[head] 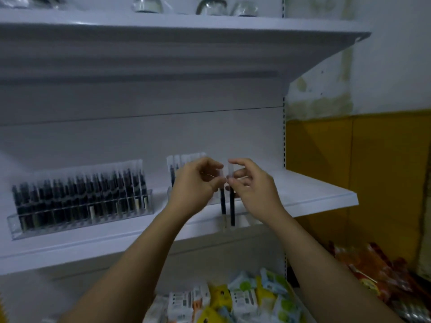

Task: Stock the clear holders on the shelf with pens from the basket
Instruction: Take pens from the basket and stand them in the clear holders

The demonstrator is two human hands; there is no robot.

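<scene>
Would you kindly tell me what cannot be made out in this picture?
Head view:
- Second holder: mostly behind the left hand; its fill is hidden.
- Two pens: tops covered by the left hand and right hand.
- Full holder: blur hides any print on its contents.
- Packets: cut off by the bottom edge.

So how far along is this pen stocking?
Done: the left holder looks packed with dark pens. In hand: the left hand pinches one pen and the right hand another pen, both held before the second holder, not yet slotted. Left: that second holder, mostly hidden, shows only a few pens at its left end.
</scene>
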